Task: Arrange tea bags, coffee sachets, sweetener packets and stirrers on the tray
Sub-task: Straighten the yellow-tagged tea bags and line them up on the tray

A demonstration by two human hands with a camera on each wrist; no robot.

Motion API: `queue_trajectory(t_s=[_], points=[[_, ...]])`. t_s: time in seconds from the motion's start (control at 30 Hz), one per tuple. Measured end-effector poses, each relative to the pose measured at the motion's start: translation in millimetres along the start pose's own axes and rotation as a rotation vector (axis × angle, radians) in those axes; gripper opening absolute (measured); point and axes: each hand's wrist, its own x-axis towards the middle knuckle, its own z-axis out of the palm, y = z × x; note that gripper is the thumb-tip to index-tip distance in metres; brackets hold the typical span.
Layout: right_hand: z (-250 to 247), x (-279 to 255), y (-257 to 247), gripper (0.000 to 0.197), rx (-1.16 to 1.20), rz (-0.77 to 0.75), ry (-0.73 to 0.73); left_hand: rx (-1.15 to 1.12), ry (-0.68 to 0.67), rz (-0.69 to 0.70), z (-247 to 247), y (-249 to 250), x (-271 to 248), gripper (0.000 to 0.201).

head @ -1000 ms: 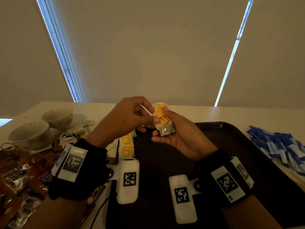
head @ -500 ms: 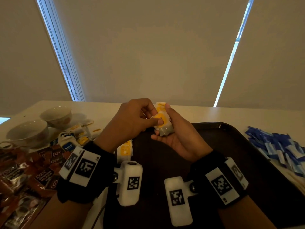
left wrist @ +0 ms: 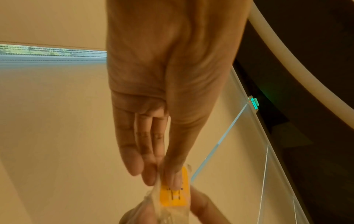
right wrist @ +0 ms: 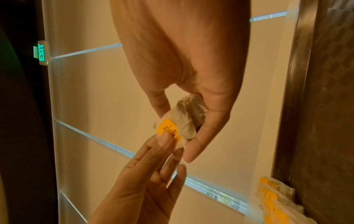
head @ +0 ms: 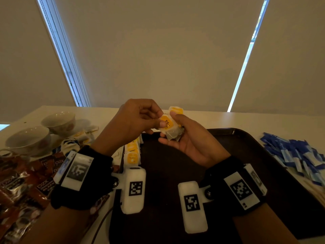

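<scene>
Above the far left part of the dark tray [head: 246, 155], my right hand [head: 175, 128] cradles a small bunch of tea bags [head: 173, 133] with yellow tags, thumb on top. My left hand [head: 159, 121] pinches the front tea bag's yellow tag [head: 165, 122] between thumb and fingers. The left wrist view shows that pinch on the tag [left wrist: 174, 195]. In the right wrist view the crumpled tea bag [right wrist: 186, 116] lies in my right fingers and my left thumb presses on its tag [right wrist: 166, 128]. A row of tea bags [head: 132, 153] lies along the tray's left edge.
Brown coffee sachets [head: 26, 184] are heaped at the left, with loose tea bags [head: 79, 138] and two cups [head: 28, 140] behind them. Blue sweetener packets [head: 297, 155] are piled right of the tray. Pale stirrers [head: 314, 189] lie at the right edge.
My left thumb and fingers have closed onto the front tea bag's yellow tag. Both hands stay together above the tray's far left part.
</scene>
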Motion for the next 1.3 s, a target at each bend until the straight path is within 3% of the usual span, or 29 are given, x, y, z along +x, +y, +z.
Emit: queue_trajectory(t_s=[0.23, 0.47, 0.6, 0.83, 1.03, 1.2, 1.3], points=[[-14, 2, -10, 0.014, 0.123, -0.017, 0.024, 0.005, -0.055, -0.024, -24, 16, -14, 0.012], [-22, 5, -14, 0.017, 0.051, -0.017, 0.053, 0.352, -0.447, -0.208, -40, -3, -34, 0.013], [-22, 5, -12, 0.02, 0.019, 0.005, 0.028, 0.522, -0.58, -0.283, -34, -32, -41, 0.013], [-19, 1, -15, 0.019, -0.02, 0.018, 0.022, 0.752, -0.469, -0.231, -31, -60, -35, 0.017], [-20, 0, -16, 0.019, -0.043, 0.002, 0.025, 0.881, -0.463, -0.153, -26, -68, -35, 0.027], [-21, 0, -18, 0.016, -0.056, -0.009, 0.037, 0.797, -0.361, -0.09, -32, -68, -40, 0.027], [-22, -1, -20, 0.013, -0.057, -0.017, 0.04, 0.803, -0.409, -0.173, -29, -68, -46, 0.029]])
